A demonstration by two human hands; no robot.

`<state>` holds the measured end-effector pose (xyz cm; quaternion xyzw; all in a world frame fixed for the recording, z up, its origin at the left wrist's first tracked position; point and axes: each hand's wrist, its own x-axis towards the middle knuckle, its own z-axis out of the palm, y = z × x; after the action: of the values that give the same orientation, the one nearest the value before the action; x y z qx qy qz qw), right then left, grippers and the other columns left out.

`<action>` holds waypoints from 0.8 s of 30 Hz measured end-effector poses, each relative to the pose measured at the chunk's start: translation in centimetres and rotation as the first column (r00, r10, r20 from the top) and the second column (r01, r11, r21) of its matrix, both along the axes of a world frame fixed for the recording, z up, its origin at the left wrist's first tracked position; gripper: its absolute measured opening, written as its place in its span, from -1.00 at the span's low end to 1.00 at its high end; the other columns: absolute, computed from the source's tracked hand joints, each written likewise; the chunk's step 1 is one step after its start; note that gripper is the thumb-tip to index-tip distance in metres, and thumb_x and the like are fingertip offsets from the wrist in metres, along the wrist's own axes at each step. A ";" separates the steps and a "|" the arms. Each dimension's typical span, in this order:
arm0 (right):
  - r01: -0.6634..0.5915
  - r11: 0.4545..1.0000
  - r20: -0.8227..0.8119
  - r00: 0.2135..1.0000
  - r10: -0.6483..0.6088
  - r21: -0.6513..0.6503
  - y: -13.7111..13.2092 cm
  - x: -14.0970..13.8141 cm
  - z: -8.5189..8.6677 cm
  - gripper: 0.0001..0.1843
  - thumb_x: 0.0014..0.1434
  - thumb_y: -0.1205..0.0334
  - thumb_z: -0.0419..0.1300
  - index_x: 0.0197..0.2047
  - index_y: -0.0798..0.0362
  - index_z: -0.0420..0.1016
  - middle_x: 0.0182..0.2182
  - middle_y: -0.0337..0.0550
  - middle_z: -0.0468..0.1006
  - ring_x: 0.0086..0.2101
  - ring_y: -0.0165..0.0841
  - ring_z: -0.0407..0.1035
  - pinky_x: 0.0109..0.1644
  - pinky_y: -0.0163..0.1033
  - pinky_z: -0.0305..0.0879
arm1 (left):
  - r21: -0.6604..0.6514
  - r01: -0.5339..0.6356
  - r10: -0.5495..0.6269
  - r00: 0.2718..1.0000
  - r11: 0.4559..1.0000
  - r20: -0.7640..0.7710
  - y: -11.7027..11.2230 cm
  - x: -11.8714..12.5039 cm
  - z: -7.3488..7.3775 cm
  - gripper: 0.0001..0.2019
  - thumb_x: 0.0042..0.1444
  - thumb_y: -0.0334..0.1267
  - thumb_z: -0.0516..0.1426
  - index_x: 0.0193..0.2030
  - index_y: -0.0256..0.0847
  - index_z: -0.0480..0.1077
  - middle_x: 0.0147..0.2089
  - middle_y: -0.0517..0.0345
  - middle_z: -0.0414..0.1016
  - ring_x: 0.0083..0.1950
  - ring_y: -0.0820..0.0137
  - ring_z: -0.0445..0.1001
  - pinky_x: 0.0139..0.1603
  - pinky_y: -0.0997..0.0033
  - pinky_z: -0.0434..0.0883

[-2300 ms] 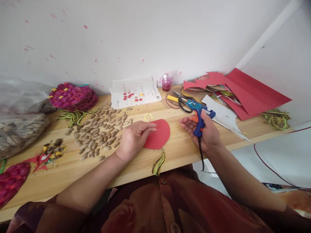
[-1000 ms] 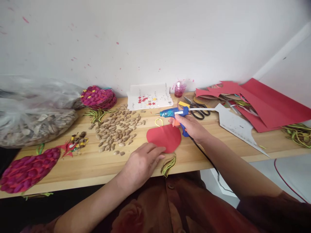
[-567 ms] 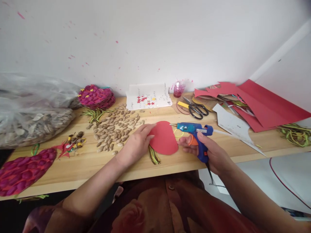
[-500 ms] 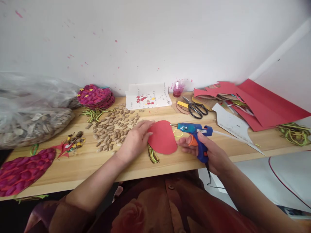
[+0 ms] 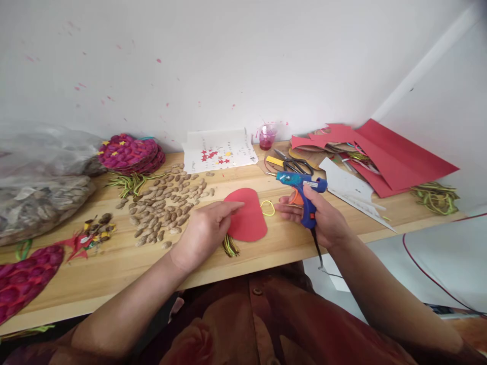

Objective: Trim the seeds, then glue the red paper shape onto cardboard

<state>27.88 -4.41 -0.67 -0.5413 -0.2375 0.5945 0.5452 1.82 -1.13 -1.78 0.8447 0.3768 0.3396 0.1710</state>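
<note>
My right hand (image 5: 327, 215) is wrapped round the handle of a blue hot glue gun (image 5: 302, 180) with an orange trigger. The gun is raised over the table, its nozzle pointing left and beyond the red paper piece. That rounded red paper piece (image 5: 249, 220) lies flat, with a yellow cord loop (image 5: 268, 208) at its right edge and a green and yellow yarn tassel (image 5: 230, 246) at its lower left. Over its left side reaches my left hand (image 5: 207, 223), index finger stretched out and thumb apart beneath it. Nothing shows in that hand; its other fingers are mostly hidden.
Loose peanuts (image 5: 163, 203) spread left of my hand. Behind stand purple peanut-covered pieces (image 5: 129, 152), a white sheet (image 5: 190, 162) with paper stars, and a cup of pink liquid (image 5: 267, 137). Scissors (image 5: 300, 166) and red card (image 5: 403, 157) lie right; a plastic bag (image 5: 41, 203) sits left.
The glue gun has moved up and away from the red paper's edge, uncovering the yellow loop. My left hand has shifted from holding the paper's edge to a pointing pose. The view has turned slightly right.
</note>
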 end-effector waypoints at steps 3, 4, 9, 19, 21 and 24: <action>0.005 1.000 -0.054 0.999 -0.005 -0.005 -0.2 0.0 -0.2 -0.62 0.26 -0.12 0.15 -0.30 0.03 0.54 -0.30 -0.06 0.68 -0.24 -0.21 0.62 -0.24 -0.20 0.57 | -0.027 0.083 -0.083 0.997 0.996 -0.005 1.2 1.8 0.7 -0.61 0.19 -0.53 0.00 0.03 -0.19 0.53 -0.04 0.10 0.65 -0.08 0.38 0.61 0.04 0.35 0.54; 0.005 1.000 -0.067 0.998 -0.006 -0.009 -0.3 0.0 -0.3 -0.61 0.27 -0.12 0.14 -0.30 0.03 0.54 -0.29 -0.06 0.69 -0.23 -0.21 0.62 -0.24 -0.20 0.57 | -0.036 0.098 -0.099 0.995 0.995 -0.026 1.7 2.6 0.8 -0.60 0.19 -0.54 0.00 0.05 -0.20 0.52 -0.02 0.07 0.63 -0.05 0.38 0.60 0.06 0.33 0.52; -0.004 0.999 -0.126 0.992 -0.003 -0.052 -0.5 0.0 -0.4 -0.60 0.30 -0.09 0.10 -0.30 0.05 0.54 -0.27 -0.02 0.69 -0.23 -0.21 0.62 -0.21 -0.19 0.57 | -0.096 0.127 -0.141 0.977 0.987 -0.158 4.5 6.8 -0.5 -0.68 0.15 -0.50 0.07 -0.04 -0.23 0.56 -0.10 0.02 0.53 -0.11 0.32 0.55 0.00 0.29 0.51; 0.055 0.992 -0.230 0.970 -0.081 -0.117 -0.8 1.0 -0.5 -0.53 0.33 -0.10 0.04 -0.37 0.06 0.54 -0.32 -0.01 0.69 -0.20 -0.22 0.61 -0.24 -0.26 0.55 | 0.161 0.132 -0.026 0.846 0.978 -0.533 5.8 7.9 0.2 -0.71 0.18 -0.53 0.05 -0.19 -0.26 0.60 -0.19 -0.12 0.46 -0.10 0.14 0.39 -0.09 0.17 0.41; 0.039 0.993 -0.244 0.968 -0.065 -0.108 -0.7 1.2 -0.7 -0.53 0.32 -0.11 0.04 -0.36 0.06 0.55 -0.31 -0.01 0.69 -0.18 -0.21 0.61 -0.22 -0.26 0.55 | 0.232 0.041 0.090 0.843 0.972 -0.529 5.9 7.4 0.9 -0.67 0.19 -0.54 0.02 -0.06 -0.30 0.57 -0.10 -0.17 0.48 -0.04 0.09 0.37 -0.05 0.11 0.39; -0.011 0.995 -0.248 0.969 -0.015 -0.103 -0.6 1.2 -0.8 -0.52 0.34 -0.09 0.02 -0.34 0.08 0.56 -0.25 0.01 0.69 -0.14 -0.20 0.60 -0.19 -0.25 0.55 | 0.178 0.042 0.051 0.870 0.983 -0.490 6.3 7.3 0.9 -0.66 0.23 -0.51 0.02 -0.02 -0.21 0.57 -0.07 -0.09 0.52 -0.05 0.15 0.36 0.00 0.14 0.36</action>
<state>29.03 -5.04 -1.44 -0.4905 -0.1357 0.6686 0.5422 9.12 5.20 -0.85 0.9144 0.3770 0.1469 -0.0099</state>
